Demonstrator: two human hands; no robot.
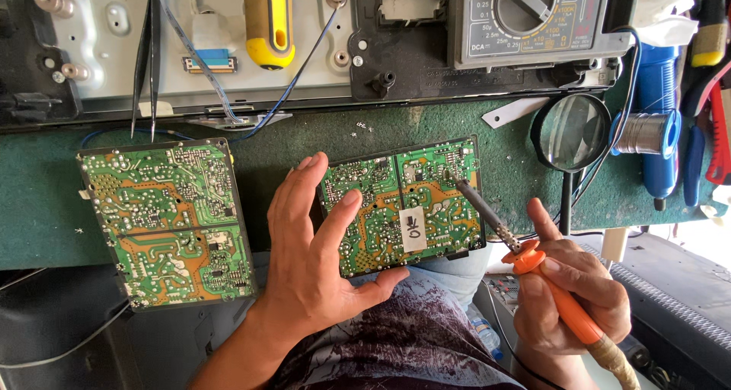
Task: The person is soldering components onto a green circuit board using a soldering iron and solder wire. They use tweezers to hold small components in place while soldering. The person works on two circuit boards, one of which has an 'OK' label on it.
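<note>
While the head view looks straight down, the right hand (571, 299) is wrapped around the orange handle of a soldering iron (533, 261), its grip pressed closed on the handle, and the dark tip rests on the upper right area of the green circuit board (400, 207) that lies solder-side up at the near edge of the green-covered surface (46, 207). The left hand (320, 261) lies with its fingers spread and flat against the left side of that board, holding nothing, steadying it by touch. A small white paper label is stuck near the board's middle.

As a judgement, the soldering work is under way rather than finished: the tip is on a joint, and nothing shows how many joints are done. No solder wire is in either hand; the solder spool (643, 131) sits well apart to the right, just beside the magnifying glass (569, 135).

A second green circuit board (167, 222) lies to the left, apart from both hands and untouched. Farther back lie tweezers (146, 63), a yellow-handled screwdriver (268, 21) and an analogue multimeter (533, 17), on and beside an opened metal chassis (114, 40).
</note>
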